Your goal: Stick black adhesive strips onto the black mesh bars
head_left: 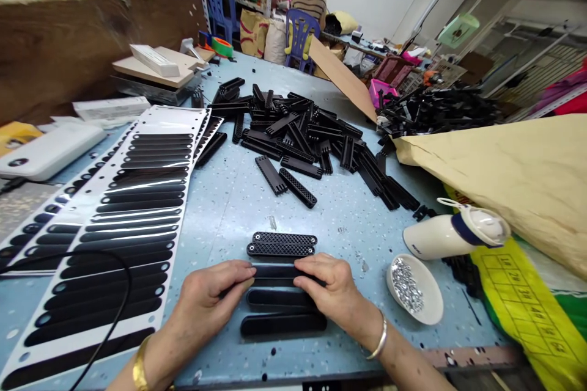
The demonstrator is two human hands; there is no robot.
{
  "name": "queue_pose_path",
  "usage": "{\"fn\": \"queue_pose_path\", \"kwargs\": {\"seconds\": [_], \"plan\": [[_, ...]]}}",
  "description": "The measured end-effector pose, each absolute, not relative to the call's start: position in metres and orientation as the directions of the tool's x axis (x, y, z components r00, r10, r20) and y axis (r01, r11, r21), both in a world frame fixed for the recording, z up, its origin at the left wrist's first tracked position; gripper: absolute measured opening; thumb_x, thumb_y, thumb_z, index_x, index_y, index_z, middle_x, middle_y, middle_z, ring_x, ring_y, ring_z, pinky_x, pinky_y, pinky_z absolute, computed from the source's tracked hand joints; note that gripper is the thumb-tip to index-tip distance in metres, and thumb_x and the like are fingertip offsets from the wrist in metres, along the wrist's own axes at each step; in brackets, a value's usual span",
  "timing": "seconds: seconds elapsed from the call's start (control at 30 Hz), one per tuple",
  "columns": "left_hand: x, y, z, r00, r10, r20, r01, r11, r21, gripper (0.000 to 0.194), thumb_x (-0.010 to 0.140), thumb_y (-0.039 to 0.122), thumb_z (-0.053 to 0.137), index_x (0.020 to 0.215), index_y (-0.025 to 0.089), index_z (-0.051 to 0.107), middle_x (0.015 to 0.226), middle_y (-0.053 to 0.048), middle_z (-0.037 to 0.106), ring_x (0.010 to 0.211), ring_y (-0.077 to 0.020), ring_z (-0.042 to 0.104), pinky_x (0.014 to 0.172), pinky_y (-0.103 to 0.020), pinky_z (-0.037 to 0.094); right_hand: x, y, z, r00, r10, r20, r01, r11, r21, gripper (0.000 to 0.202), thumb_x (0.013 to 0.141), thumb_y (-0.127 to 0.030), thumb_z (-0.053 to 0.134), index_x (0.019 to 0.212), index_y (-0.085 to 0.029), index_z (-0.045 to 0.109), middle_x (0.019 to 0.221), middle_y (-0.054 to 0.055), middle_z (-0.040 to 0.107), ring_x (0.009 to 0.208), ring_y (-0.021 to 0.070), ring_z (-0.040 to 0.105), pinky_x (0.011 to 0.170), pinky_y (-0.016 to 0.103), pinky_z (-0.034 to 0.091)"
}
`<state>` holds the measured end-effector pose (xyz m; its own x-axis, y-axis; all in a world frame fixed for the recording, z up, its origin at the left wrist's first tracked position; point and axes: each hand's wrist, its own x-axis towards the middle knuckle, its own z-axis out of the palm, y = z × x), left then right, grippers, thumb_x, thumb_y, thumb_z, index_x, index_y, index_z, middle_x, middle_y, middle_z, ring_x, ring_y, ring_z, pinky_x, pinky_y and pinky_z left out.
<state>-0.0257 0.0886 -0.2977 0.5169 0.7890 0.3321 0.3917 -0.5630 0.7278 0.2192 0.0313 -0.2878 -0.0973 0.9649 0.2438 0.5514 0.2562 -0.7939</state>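
My left hand point(213, 290) and my right hand point(330, 287) grip the two ends of a black plastic bar point(275, 275), thumbs on the near side. Its covered ends cannot be made out. Just beyond it lie two black bars with a cross-hatched face point(282, 244) and a shiny round piece at their ends. Closer to me are two smooth black bars, one point(279, 300) partly under my right fingers and another point(283, 325) near the table edge. Left of my left hand lies a white sheet of black strips point(172, 220), some peeled away.
A heap of black bars point(298, 128) covers the far middle of the blue table point(220, 195). At right are a white bowl point(433, 305) of small metal pieces, a white bottle point(431, 236) and a yellow bag point(513, 299). A dark cable point(123, 311) crosses the sheets. A person sits far back.
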Motion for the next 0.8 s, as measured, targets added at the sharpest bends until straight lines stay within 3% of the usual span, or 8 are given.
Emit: {"fn": "queue_pose_path", "kwargs": {"seconds": [0.2,0.33,0.47,0.6,0.73,0.8], "plan": [[-0.026,0.089,-0.295,0.509,0.793,0.335,0.396,-0.561,0.727,0.017,0.086,0.021,0.059,0.090,0.022,0.075,0.089,-0.002,0.078,0.080,-0.0146,0.074,0.076,-0.021,0.060,0.224,0.030,-0.292,-0.141,0.959,0.246,0.544,0.282,-0.790,0.025,0.082,-0.014,0.067,0.106,-0.019,0.073,0.097,0.008,0.074,0.088,0.0214,0.067,0.080,0.037,0.055],[-0.025,0.091,-0.293,0.507,0.796,0.331,0.403,-0.559,0.725,0.018,0.085,0.022,0.058,0.089,0.022,0.076,0.087,-0.001,0.079,0.078,-0.0151,0.075,0.074,-0.022,0.061,0.237,0.024,-0.285,-0.047,0.978,0.206,0.576,0.195,-0.794,0.028,0.077,-0.014,0.071,0.104,-0.015,0.073,0.093,0.010,0.073,0.083,0.0211,0.067,0.076,0.034,0.055],[-0.025,0.092,-0.293,0.499,0.803,0.327,0.418,-0.553,0.721,0.018,0.084,0.024,0.058,0.087,0.022,0.076,0.085,-0.001,0.079,0.076,-0.0160,0.075,0.073,-0.023,0.061,0.246,0.017,-0.276,0.098,0.981,0.167,0.606,0.075,-0.792,0.014,0.082,-0.017,0.063,0.090,-0.017,0.074,0.077,0.005,0.071,0.067,0.0170,0.063,0.063,0.030,0.052],[-0.025,0.093,-0.299,0.495,0.818,0.292,0.424,-0.521,0.740,0.018,0.083,0.025,0.059,0.087,0.023,0.076,0.087,-0.002,0.079,0.077,-0.0174,0.075,0.074,-0.025,0.061,0.240,0.021,-0.287,0.151,0.980,0.131,0.570,0.022,-0.822,0.013,0.083,-0.024,0.063,0.079,-0.017,0.073,0.066,0.002,0.066,0.056,0.0138,0.059,0.052,0.025,0.046],[-0.023,0.096,-0.296,0.502,0.831,0.239,0.416,-0.474,0.776,0.017,0.084,0.028,0.060,0.089,0.023,0.076,0.088,-0.001,0.078,0.078,-0.0175,0.074,0.075,-0.026,0.060,0.236,0.026,-0.291,0.125,0.978,0.165,0.628,0.051,-0.777,0.025,0.087,-0.024,0.057,0.064,-0.018,0.067,0.059,0.001,0.060,0.056,0.0136,0.056,0.053,0.025,0.044],[-0.026,0.089,-0.284,0.453,0.858,0.242,0.443,-0.452,0.775,0.019,0.084,0.030,0.061,0.095,0.022,0.074,0.088,-0.001,0.078,0.075,-0.0171,0.073,0.072,-0.026,0.060,0.238,0.017,-0.278,0.145,0.969,0.200,0.660,0.056,-0.749,0.029,0.091,-0.024,0.051,0.066,-0.018,0.065,0.061,0.001,0.059,0.058,0.0143,0.056,0.056,0.026,0.044]]}}
